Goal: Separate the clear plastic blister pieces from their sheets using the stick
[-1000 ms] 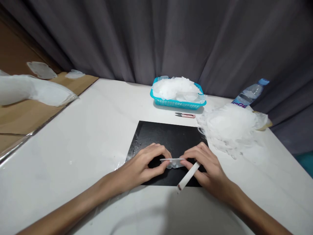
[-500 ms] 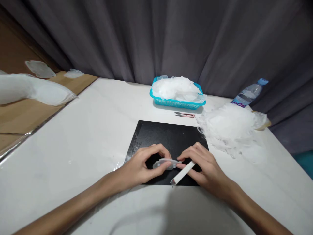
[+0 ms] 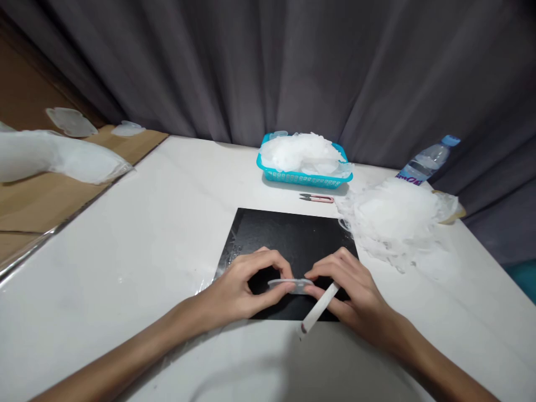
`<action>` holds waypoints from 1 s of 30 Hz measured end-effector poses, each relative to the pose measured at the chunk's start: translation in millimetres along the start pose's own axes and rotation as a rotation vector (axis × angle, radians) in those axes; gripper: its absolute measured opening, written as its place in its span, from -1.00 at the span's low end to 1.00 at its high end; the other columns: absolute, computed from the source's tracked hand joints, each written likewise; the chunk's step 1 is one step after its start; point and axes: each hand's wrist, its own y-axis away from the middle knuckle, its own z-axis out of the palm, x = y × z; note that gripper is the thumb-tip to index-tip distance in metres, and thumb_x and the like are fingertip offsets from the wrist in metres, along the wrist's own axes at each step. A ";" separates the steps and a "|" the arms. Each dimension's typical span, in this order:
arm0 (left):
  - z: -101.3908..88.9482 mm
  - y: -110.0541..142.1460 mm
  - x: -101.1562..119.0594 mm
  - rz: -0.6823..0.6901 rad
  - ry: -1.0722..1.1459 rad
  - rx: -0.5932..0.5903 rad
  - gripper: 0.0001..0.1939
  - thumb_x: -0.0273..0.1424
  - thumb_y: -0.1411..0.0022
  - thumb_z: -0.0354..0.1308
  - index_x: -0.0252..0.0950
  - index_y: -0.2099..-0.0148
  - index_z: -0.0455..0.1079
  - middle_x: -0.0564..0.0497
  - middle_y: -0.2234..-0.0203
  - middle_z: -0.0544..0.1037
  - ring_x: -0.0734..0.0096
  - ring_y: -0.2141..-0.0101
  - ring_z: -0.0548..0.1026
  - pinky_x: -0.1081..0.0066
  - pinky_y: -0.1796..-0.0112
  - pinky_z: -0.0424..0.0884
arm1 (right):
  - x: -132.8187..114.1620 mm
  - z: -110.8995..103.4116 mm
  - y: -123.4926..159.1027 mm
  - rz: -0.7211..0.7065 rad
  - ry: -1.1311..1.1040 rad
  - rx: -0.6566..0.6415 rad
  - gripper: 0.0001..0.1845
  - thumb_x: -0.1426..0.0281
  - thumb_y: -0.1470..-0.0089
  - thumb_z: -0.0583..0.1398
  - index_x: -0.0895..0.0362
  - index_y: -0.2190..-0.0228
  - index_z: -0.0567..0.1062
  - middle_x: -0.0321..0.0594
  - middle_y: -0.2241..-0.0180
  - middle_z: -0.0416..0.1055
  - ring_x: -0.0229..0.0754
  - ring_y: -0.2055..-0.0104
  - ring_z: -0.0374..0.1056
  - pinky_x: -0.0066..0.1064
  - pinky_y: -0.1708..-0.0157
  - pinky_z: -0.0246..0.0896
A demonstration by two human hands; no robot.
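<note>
A small, flat, translucent plastic piece [image 3: 299,286] is held edge-on over the black mat [image 3: 285,234]. My left hand [image 3: 259,285] pinches its left part between thumb and fingers. On the other end, the thumb and forefinger of my right hand [image 3: 345,285] close on its right edge. A white stick-like tool [image 3: 318,311] is also tucked in my right hand, its lower end slanting down and left past the mat's front edge. That end has a dark reddish spot and is too blurred to make out its tip.
Behind the mat lie pink-handled thread snips [image 3: 317,198] and a turquoise basket [image 3: 305,178] heaped with translucent pieces. At right are a pile of translucent scraps [image 3: 393,215] and a water bottle [image 3: 427,159]. A cardboard box [image 3: 37,206] with a filled plastic bag [image 3: 62,156] stands left.
The plastic piece has turned to lie more level and edge-on, and my right fingers now overlap its edge further. The white stick's lower end has swung slightly down and to the right.
</note>
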 end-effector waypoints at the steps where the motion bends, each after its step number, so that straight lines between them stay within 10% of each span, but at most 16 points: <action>1: -0.5 -0.3 0.0 -0.011 0.012 0.011 -0.92 -0.37 -0.42 0.21 -0.26 0.15 0.49 0.01 0.26 0.62 0.37 0.23 0.56 0.38 0.14 0.42 | 1.2 -0.5 -0.2 0.028 -0.001 -0.035 -0.86 0.40 -0.29 0.31 0.08 0.12 0.49 -0.21 0.21 0.56 -0.12 0.18 0.33 -0.25 0.18 0.25; 30: 1.3 -1.0 -2.7 -0.102 -0.049 0.013 -0.86 -0.26 -0.46 0.18 -0.18 0.16 0.49 0.10 0.27 0.61 0.38 0.22 0.52 0.40 0.14 0.36 | 6.1 1.8 1.0 0.073 -0.033 -0.130 -0.89 0.45 -0.40 0.15 0.08 0.22 0.48 -0.27 0.28 0.51 -0.15 0.24 0.25 -0.26 0.19 0.15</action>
